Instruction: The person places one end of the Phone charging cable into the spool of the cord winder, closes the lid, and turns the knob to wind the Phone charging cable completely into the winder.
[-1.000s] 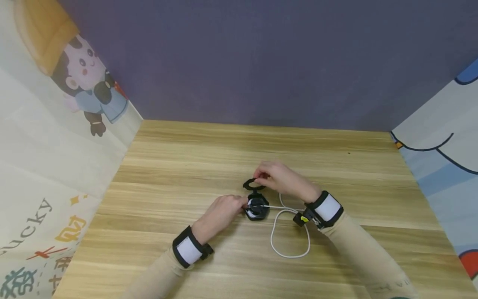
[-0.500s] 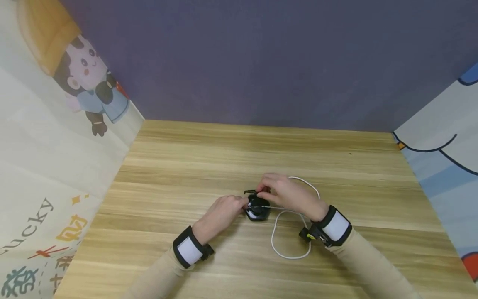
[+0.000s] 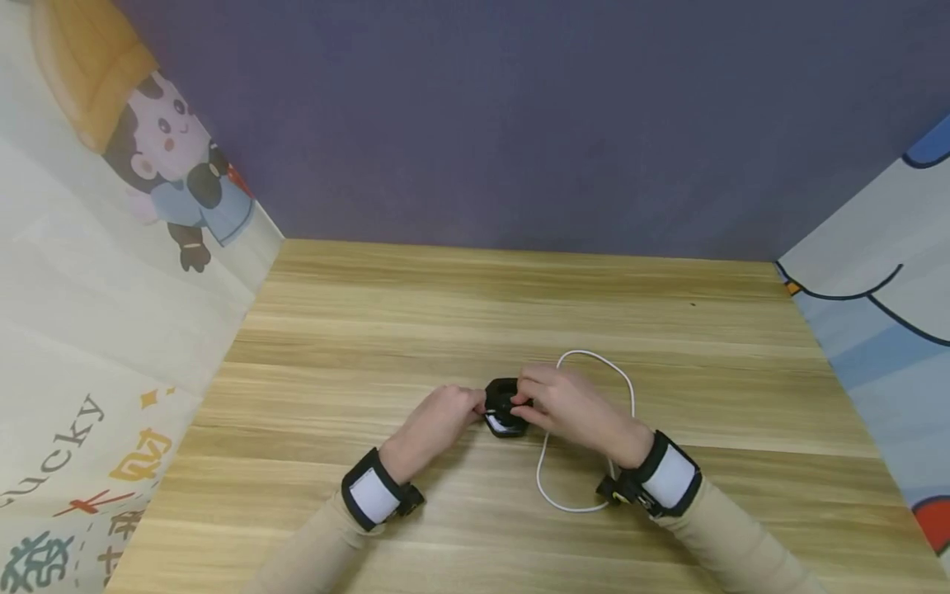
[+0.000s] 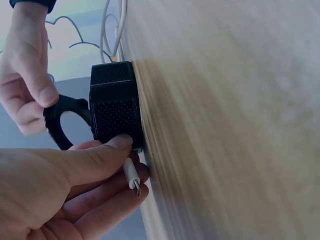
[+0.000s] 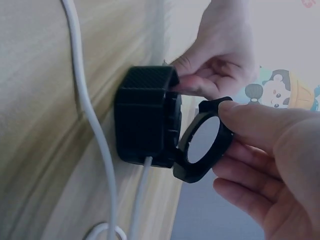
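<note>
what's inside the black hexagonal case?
In the case, a dark part and something white show; a white cable runs from its side. Deeper contents can't be seen, covered by its walls, that dark part and the ring lid.

There are two hands in total, one left hand (image 3: 434,425) and one right hand (image 3: 582,418). The box (image 5: 137,117) is one, and the ring (image 5: 190,173) is one as well. The cable (image 5: 75,35), as far as it can be followed, counts as one, and a single plug (image 4: 131,172) shows. Wristbands (image 3: 392,487) are two, and they carry two white patches (image 3: 670,478), one on each. Sleeves (image 3: 319,532) are also two. There is one worktop (image 3: 371,313), with one dark speck (image 3: 693,304). Walls (image 3: 475,124) are three: one plain, two printed.
</note>
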Demonstrator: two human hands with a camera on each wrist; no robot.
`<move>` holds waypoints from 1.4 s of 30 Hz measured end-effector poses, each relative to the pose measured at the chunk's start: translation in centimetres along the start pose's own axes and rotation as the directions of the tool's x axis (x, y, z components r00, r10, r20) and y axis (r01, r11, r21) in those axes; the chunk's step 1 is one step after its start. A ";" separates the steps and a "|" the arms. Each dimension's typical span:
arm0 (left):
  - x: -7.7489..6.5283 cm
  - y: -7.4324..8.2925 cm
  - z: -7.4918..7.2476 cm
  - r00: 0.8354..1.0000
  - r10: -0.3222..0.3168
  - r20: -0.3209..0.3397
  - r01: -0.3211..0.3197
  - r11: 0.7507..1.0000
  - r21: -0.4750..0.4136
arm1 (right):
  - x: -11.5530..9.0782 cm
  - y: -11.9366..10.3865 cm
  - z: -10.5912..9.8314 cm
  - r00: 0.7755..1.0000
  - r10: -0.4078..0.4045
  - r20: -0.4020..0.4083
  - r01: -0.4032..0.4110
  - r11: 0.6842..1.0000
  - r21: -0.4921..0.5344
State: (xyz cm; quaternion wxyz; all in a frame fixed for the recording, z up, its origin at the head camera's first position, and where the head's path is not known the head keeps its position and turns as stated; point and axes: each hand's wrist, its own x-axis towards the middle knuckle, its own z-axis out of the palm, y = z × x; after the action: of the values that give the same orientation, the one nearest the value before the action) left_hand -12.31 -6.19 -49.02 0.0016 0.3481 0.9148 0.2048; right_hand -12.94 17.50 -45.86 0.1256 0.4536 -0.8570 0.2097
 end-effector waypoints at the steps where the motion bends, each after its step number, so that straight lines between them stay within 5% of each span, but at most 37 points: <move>1: 0.0 -0.1 0.0 1.000 -0.009 0.001 0.009 1.000 -0.013 | -0.1 -0.1 0.1 1.000 -0.004 0.005 0.004 1.000 -0.006; 15: 0.1 -0.3 0.1 0.999 -0.035 -0.013 0.035 0.998 -0.053 | -1.3 -1.1 1.7 0.996 -0.089 0.031 0.092 0.981 -0.169; 42: -0.1 -0.4 0.1 0.999 -0.013 -0.052 0.010 0.998 -0.060 | -2.1 -1.5 2.3 0.995 -0.093 0.046 0.100 0.976 -0.194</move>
State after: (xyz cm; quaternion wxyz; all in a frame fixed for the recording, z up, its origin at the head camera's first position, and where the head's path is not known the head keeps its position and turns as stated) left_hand -12.48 -6.44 -49.22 -0.0109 0.3372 0.9099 0.2412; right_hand -10.53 17.15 -48.41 0.1640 0.4839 -0.8526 0.1095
